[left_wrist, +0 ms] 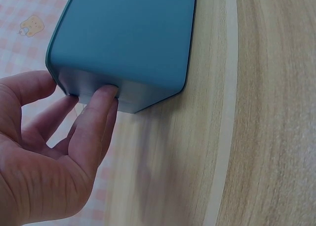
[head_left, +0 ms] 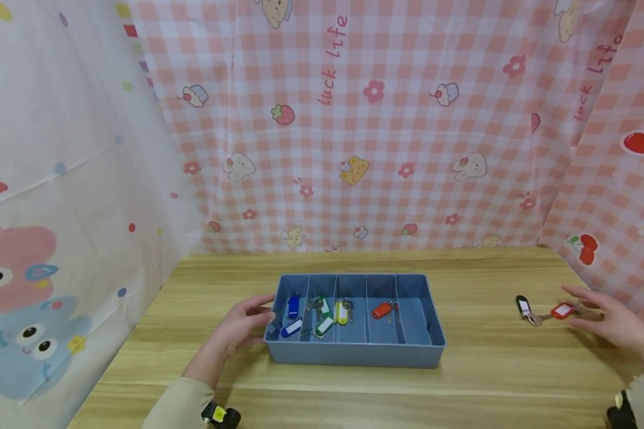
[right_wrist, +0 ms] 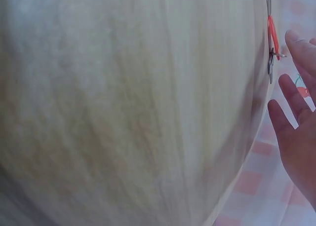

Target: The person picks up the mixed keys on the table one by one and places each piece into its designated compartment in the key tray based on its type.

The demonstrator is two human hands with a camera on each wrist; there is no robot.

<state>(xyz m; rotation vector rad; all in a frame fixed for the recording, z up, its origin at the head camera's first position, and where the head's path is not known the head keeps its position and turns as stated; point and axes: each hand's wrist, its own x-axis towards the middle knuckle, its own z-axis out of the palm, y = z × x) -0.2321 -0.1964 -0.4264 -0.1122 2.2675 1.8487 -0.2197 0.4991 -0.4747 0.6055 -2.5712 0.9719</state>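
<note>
A blue-grey divided box (head_left: pixel 354 354) sits on the table, with key tags in its compartments. My left hand (head_left: pixel 245 322) is at the box's left end; in the left wrist view its fingertips rest against the end wall (left_wrist: pixel 133 93). At the right, my right hand (head_left: pixel 609 316) spreads its thumb and fingers around a key beside a red key tag (head_left: pixel 562 310). That hand (right_wrist: pixel 301 117) has extended fingers apart from the red tag (right_wrist: pixel 273 33) in the right wrist view. A black key tag (head_left: pixel 523 307) with keys (head_left: pixel 533 320) lies just left of the red one.
From left to right, the box holds blue tags (head_left: pixel 293 306), green tags (head_left: pixel 324 325), a yellow tag (head_left: pixel 341 314) and an orange-red tag (head_left: pixel 382 310), several with keys. Behind the wooden table (head_left: pixel 488 381) hangs a pink checked cloth (head_left: pixel 408 131); a white patterned cloth (head_left: pixel 86 179) hangs at the left.
</note>
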